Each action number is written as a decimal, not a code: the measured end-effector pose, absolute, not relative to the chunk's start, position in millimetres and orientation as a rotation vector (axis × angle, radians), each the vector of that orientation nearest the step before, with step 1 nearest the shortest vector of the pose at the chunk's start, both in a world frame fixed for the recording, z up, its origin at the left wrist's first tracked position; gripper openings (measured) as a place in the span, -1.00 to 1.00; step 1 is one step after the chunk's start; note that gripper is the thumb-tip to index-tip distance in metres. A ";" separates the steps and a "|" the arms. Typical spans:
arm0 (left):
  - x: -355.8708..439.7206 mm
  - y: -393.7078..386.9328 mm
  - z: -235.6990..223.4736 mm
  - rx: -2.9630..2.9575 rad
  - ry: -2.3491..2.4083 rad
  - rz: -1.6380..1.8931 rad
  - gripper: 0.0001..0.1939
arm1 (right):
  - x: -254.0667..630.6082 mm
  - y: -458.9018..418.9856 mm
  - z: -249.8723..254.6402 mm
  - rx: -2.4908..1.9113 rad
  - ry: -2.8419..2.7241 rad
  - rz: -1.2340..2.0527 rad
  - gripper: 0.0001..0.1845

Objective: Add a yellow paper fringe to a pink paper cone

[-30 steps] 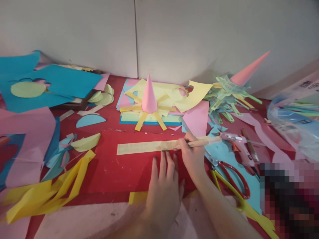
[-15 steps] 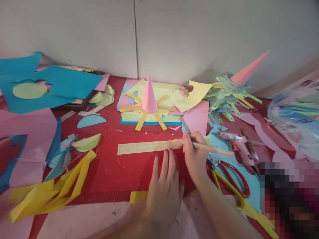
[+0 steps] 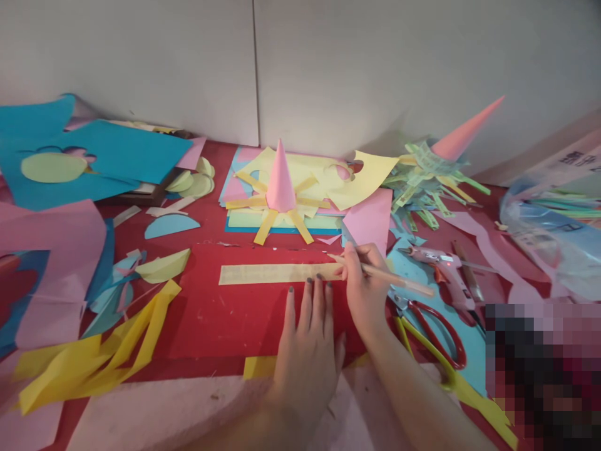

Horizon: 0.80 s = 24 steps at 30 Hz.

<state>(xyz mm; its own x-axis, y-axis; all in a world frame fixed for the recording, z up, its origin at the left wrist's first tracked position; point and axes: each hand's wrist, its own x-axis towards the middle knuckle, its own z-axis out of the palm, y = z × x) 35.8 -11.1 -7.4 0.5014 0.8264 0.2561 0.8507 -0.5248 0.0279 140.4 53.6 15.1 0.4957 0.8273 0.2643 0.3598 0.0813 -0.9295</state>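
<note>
— Pencil (image 3: 399, 280)?
— Right hand (image 3: 369, 294) is pinching it over paper strip (image 3: 272, 274), tip contact unclear; left hand (image 3: 307, 351) is lying flat at strip's near edge.
— Setting?
— Red board (image 3: 225, 319) underneath, pale wall (image 3: 141, 62) behind.

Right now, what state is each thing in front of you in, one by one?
Left hand: spread, palm down, fingertips at the strip's near edge
Right hand: closed around the pencil
Pencil: slanted, point toward the wall
Paper strip: lying flat
Middle pink cone: upright
Right pink cone: tilted
Glue gun: lying on its side
Red-handled scissors: lying down, open or shut unclear
</note>
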 end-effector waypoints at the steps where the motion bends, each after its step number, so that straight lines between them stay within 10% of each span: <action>1: 35.9 -11.1 -6.6 -2.630 -1.482 -0.357 -0.44 | 140.4 53.8 15.6 -1.515 -1.078 0.478 -0.72; 24: 35.4 -10.4 -5.5 -2.642 -1.470 -0.350 -0.45 | 139.7 55.2 16.0 -1.557 -1.076 0.488 -0.68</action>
